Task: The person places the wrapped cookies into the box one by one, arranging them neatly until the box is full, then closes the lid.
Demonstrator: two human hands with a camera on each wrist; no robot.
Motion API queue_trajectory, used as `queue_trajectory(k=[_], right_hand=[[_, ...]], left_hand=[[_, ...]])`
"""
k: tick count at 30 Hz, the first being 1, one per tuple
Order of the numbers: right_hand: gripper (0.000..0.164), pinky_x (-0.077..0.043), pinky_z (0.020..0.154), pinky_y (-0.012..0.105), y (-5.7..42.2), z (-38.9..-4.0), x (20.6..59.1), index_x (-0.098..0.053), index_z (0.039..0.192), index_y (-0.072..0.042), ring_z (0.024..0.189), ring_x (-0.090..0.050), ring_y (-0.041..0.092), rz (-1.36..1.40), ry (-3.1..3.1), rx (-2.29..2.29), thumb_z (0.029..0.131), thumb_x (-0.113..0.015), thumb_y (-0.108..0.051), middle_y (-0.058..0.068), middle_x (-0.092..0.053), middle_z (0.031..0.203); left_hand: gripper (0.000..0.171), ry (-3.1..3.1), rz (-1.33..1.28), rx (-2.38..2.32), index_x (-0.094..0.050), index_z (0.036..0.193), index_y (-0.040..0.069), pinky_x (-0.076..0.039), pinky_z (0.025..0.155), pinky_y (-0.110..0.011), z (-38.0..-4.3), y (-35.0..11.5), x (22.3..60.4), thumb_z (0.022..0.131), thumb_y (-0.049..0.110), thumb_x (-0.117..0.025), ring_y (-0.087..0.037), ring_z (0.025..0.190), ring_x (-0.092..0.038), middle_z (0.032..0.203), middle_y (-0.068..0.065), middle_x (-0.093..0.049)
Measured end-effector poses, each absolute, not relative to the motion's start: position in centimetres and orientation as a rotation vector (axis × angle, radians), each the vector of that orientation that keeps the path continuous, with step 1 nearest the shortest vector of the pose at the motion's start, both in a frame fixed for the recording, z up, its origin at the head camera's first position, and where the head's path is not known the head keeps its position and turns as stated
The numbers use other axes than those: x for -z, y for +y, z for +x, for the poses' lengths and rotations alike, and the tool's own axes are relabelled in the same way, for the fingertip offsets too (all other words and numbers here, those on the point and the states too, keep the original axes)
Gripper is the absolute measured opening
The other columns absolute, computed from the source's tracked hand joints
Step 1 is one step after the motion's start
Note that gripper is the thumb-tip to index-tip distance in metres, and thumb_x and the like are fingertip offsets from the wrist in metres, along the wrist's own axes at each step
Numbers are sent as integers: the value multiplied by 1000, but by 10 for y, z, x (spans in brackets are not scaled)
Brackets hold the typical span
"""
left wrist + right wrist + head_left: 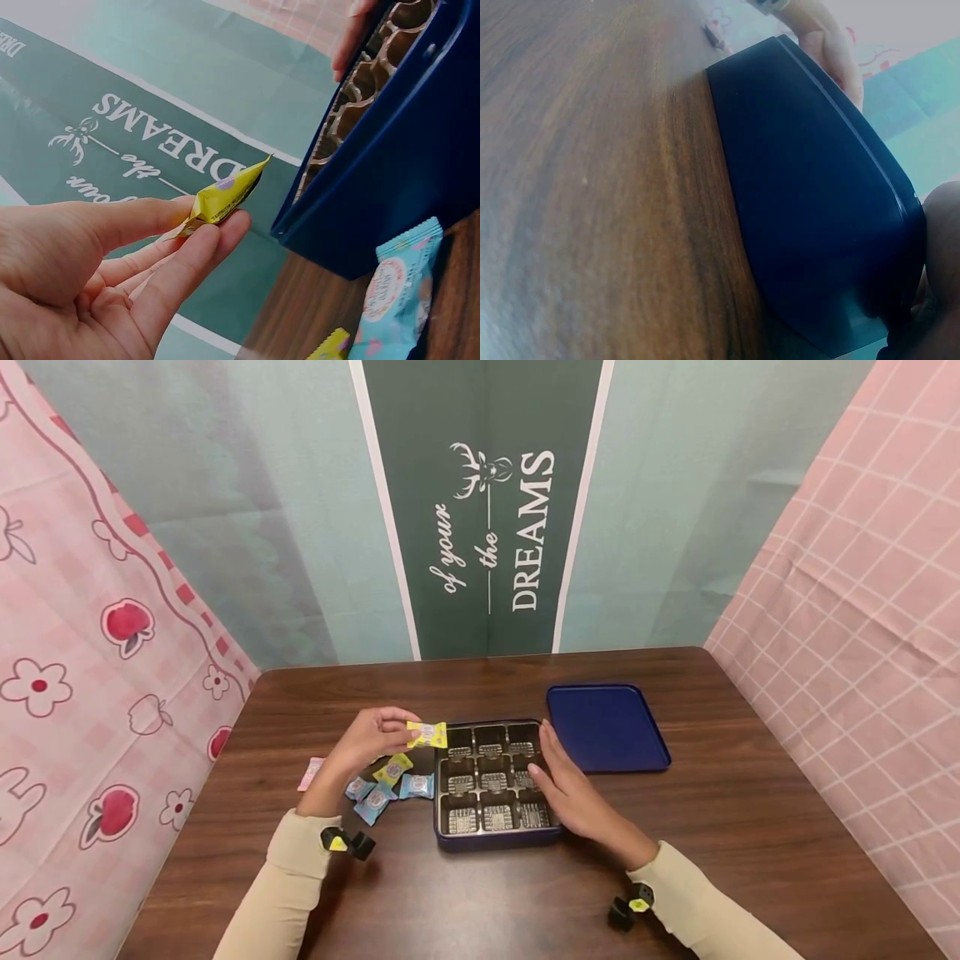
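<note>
My left hand (369, 743) pinches a small yellow wrapped candy (429, 735) between thumb and fingertips, at the far left corner of a dark blue box (497, 840). In the left wrist view the candy (221, 199) sticks out past the fingertips, level with the box's upper part. A dark plastic insert (493, 766) divides the box into several compartments, and no candy shows in them. Along the box's right side lies my right hand (573, 789), its fingers extended over the rim. The right wrist view shows mostly the box's blue side wall (810, 187).
Left of the box lie several wrapped candies: blue ones (416, 787), a yellow one (393, 768) and a pink one (311, 773) partly behind my left wrist. A flat blue lid (611, 727) rests at the back right of the wooden table (495, 902). Curtains stand around it.
</note>
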State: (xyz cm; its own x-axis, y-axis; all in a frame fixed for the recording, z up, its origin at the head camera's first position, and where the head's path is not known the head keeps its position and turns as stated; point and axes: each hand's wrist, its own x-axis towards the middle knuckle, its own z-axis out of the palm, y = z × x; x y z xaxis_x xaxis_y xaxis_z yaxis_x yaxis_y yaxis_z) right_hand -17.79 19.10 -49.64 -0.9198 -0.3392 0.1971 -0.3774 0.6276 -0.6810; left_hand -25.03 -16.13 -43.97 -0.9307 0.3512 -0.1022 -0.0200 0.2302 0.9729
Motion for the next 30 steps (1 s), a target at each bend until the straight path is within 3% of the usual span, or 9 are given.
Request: queue_trajectory(k=[12, 20, 30], right_hand=[[71, -17, 121, 57, 191, -177, 496, -10, 161, -1, 155, -7, 31, 607, -2784, -1190, 110, -43, -37, 6, 1, 170], [71, -18, 121, 58, 192, -177, 496, -10, 162, -2, 155, -7, 29, 603, -2791, -1189, 110, -44, -37, 5, 2, 170], [71, -17, 122, 56, 191, -178, 495, -9, 162, -2, 155, -6, 28, 601, -2797, -1202, 110, -44, -37, 4, 2, 170]], left_hand=[[35, 2210, 263, -1775, -63, 125, -8, -58, 89, -49, -250, -147, 450, 96, 10, -71, -34, 95, -71, 94, -14, -75], [32, 2197, 296, -1793, -63, 124, -9, -58, 90, -49, -248, -141, 449, 95, 5, -70, -28, 93, -71, 90, -12, -74], [31, 2194, 285, -1776, -63, 125, -9, -54, 95, -53, -249, -139, 447, 97, 3, -67, -20, 93, -71, 98, -14, -74]])
